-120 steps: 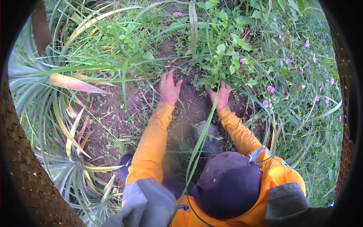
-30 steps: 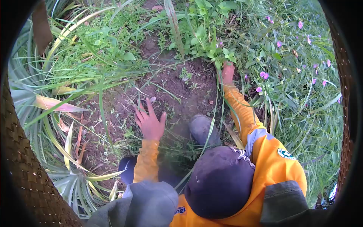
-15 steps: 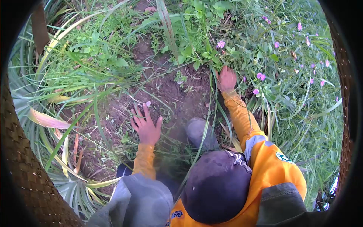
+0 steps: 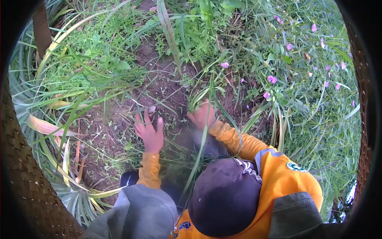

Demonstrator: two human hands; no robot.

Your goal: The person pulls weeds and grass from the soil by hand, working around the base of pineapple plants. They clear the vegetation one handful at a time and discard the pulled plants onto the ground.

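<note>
My left hand point(image 4: 149, 135) is just above the brown soil point(image 4: 119, 115), fingers apart, with nothing in it. Beside a small pale petal point(image 4: 152, 108) are its fingertips. To the right, my right hand point(image 4: 203, 114) is closed around a bunch of long green grass blades point(image 4: 202, 95), some of which arch over it. The tips of its fingers are partly hidden by the blades. A greyish boot point(image 4: 209, 143) shows just below that hand.
Leafy weeds with pink flowers point(image 4: 272, 79) fill the right side. Long spiky leaves point(image 4: 75, 203) stand at the left, near a dried pinkish leaf point(image 4: 49, 126). A dark rounded cloth shape point(image 4: 225, 197) is at the bottom centre. Brown woven edges point(image 4: 24, 175) frame the view.
My right hand has moved down and left from the weeds over the soil, bringing grass blades with it. My left hand has shifted slightly left, its fingers closer together.
</note>
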